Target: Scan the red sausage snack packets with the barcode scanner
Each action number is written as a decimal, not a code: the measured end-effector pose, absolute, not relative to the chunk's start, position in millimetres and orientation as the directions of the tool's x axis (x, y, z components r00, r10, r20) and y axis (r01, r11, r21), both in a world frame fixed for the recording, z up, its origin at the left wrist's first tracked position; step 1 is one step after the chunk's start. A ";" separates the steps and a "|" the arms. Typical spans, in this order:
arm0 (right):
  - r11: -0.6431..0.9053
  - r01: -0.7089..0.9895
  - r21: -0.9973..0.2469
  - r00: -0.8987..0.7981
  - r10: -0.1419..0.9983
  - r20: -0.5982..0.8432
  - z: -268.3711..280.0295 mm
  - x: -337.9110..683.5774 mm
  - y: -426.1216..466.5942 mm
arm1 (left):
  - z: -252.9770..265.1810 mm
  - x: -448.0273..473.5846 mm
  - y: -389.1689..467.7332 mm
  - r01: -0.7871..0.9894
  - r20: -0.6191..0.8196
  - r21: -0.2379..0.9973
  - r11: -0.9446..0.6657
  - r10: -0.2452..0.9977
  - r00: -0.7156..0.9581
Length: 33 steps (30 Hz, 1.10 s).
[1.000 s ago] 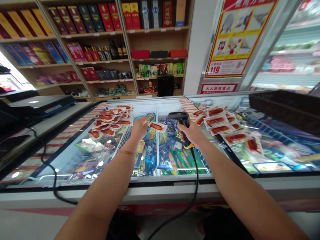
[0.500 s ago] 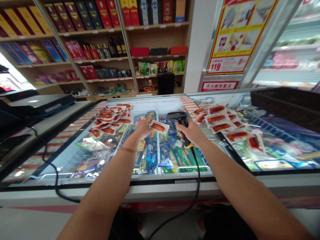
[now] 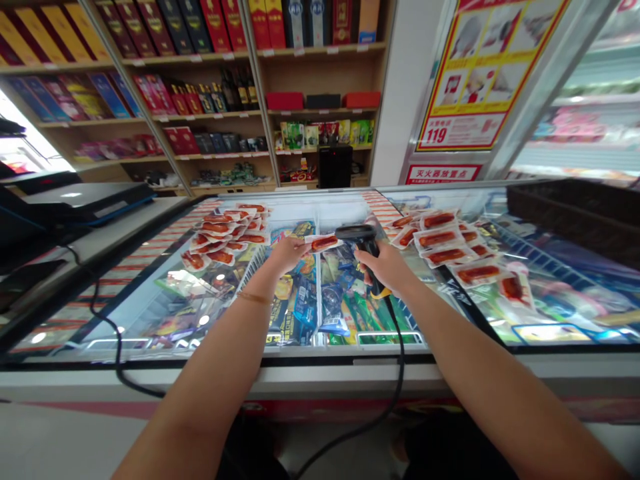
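Observation:
Above the glass-topped freezer (image 3: pixel 200 369), my left hand (image 3: pixel 289 255) pinches the left end of a clear-wrapped sausage pack (image 3: pixel 324 243). A black barcode scanner (image 3: pixel 356 232) with a yellow-tipped handle is gripped in my right hand (image 3: pixel 387 265). Its head is close to the right end of the pack; whether they touch I cannot tell. A heap of similar packs (image 3: pixel 220 233) lies on the glass at the left. More packs (image 3: pixel 443 239) lie on the glass to the right of the scanner.
The scanner's black cable (image 3: pixel 400 360) hangs over the freezer's front edge. A dark brown tray (image 3: pixel 575 213) stands at the right. On the left counter sits a dark flat device (image 3: pixel 100 200). Shelves of boxes (image 3: pixel 215 119) line the back, with a fire-safety poster (image 3: pixel 487 80) beside them.
The sausage pack in my left hand has been raised and tilted, its right end now higher and nearer the scanner head. My right hand keeps its hold. The view has shifted slightly.

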State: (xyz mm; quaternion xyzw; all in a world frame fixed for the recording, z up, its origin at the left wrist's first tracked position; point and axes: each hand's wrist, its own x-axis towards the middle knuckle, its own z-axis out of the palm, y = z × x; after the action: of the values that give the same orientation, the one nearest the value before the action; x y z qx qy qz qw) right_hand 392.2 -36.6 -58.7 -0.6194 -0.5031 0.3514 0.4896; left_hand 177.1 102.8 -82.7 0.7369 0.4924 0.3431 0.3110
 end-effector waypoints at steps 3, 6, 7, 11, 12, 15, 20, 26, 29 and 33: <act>0.016 0.287 -0.958 0.202 0.976 0.077 -58.1 390.0 -39.8 | -81.9 175.4 103.5 0.508 0.262 0.804 -0.311 0.951 0.167; 0.053 0.317 -0.947 0.138 0.985 0.101 -57.2 385.8 -44.2 | -80.2 172.7 103.9 0.503 0.316 0.809 -0.305 0.946 0.065; 0.068 0.331 -0.941 0.115 0.987 0.112 -57.1 384.2 -45.7 | -79.2 172.0 103.7 0.510 0.332 0.804 -0.306 0.942 0.042; 0.132 0.340 -0.931 0.025 0.989 0.149 -58.7 379.2 -48.9 | -74.0 171.2 100.7 0.549 0.367 0.776 -0.309 0.930 0.006; 0.146 0.338 -0.930 0.005 0.988 0.157 -59.3 378.6 -49.1 | -72.8 171.3 99.7 0.557 0.371 0.770 -0.312 0.929 0.008; 0.170 0.352 -0.920 -0.040 0.985 0.166 -60.4 378.1 -49.5 | -71.0 171.6 97.7 0.567 0.392 0.754 -0.331 0.920 0.016; 0.169 0.371 -0.913 -0.057 0.986 0.159 -57.1 376.2 -52.1 | -72.6 172.1 98.4 0.551 0.412 0.753 -0.359 0.910 0.030; 0.162 0.368 -0.916 -0.057 0.987 0.152 -54.2 374.2 -53.6 | -75.7 172.9 100.6 0.539 0.400 0.765 -0.352 0.916 0.030; 0.171 0.358 -0.918 -0.066 0.985 0.157 -56.3 375.1 -52.5 | -76.8 172.1 102.5 0.554 0.413 0.752 -0.358 0.910 0.029; 0.175 0.345 -0.922 -0.052 0.985 0.167 -58.3 376.2 -50.8 | -81.2 170.0 104.0 0.557 0.398 0.755 -0.346 0.917 0.030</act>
State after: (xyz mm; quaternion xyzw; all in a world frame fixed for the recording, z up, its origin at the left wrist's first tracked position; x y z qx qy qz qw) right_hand 376.2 -50.8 -58.3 -0.5298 -0.6276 0.3634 0.4398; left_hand 170.0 104.0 -81.2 0.6885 0.5351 0.4458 0.2020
